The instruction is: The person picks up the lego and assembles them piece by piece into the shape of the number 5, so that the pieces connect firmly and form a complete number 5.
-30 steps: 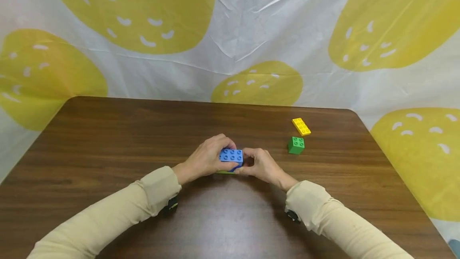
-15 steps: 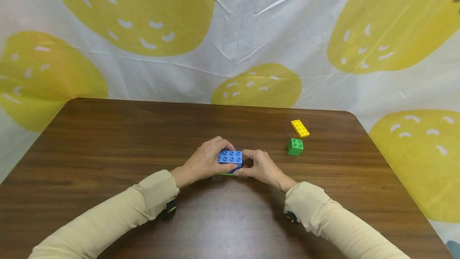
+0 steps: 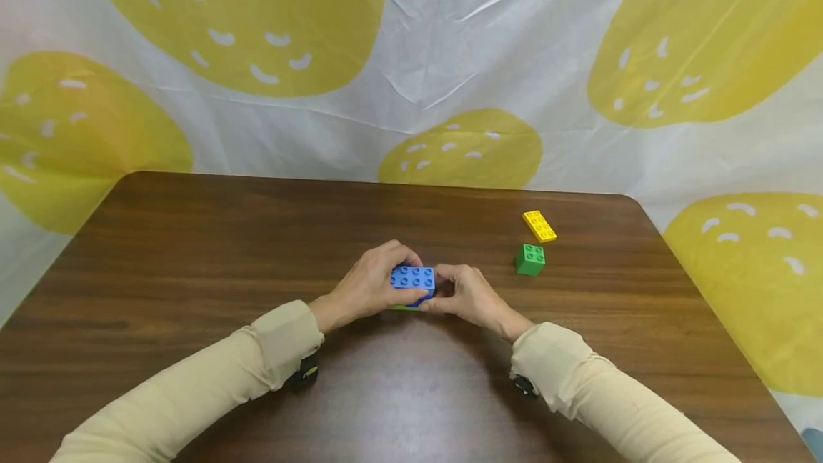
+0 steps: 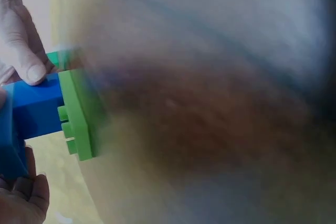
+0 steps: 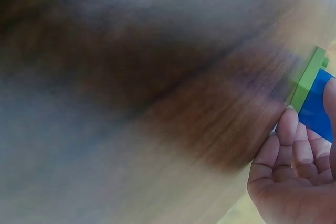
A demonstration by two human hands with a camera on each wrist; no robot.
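**Blue brick on a green plate**

The blue brick (image 3: 413,278) is a long block with eight round bumps on top, in two rows of four. It sits flat, bumps up, near the middle of the bench (image 3: 193,249). Its long side runs left to right. Under it lies a thin light green plate (image 4: 79,114), pressed against the brick's bottom. From above, only a thin green edge shows below the brick. The plate is wider than the brick and sticks out past it, and small bumps show on that part.
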